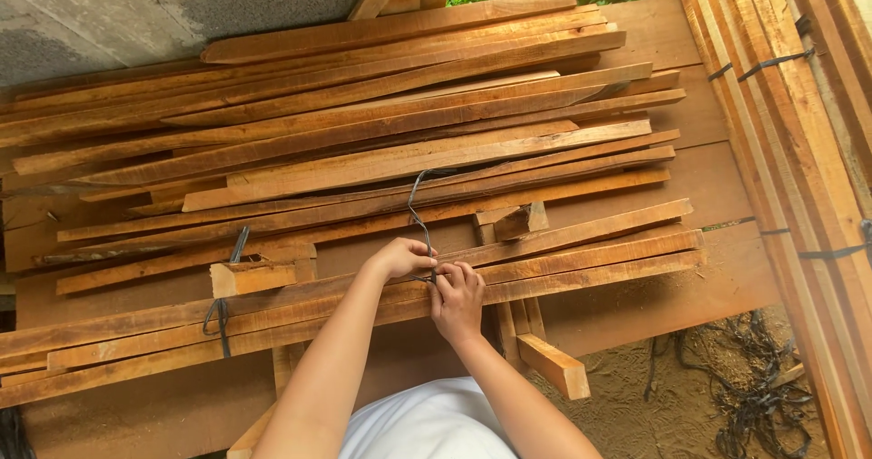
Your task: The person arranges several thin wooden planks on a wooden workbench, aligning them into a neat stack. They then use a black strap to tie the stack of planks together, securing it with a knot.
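A bundle of long, narrow wooden slats (581,255) lies across the front of a wooden platform. My left hand (401,259) and my right hand (457,297) meet on top of this bundle, both pinching a dark plastic strap (419,207) that loops up over the slats. A second dark strap (221,314) binds the same bundle further left.
A large loose pile of slats (363,123) fills the platform behind. A strapped stack of slats (790,132) leans at the right. A short wood block (522,220) and an offcut (556,365) lie nearby. Discarded black straps (754,395) litter the sandy ground.
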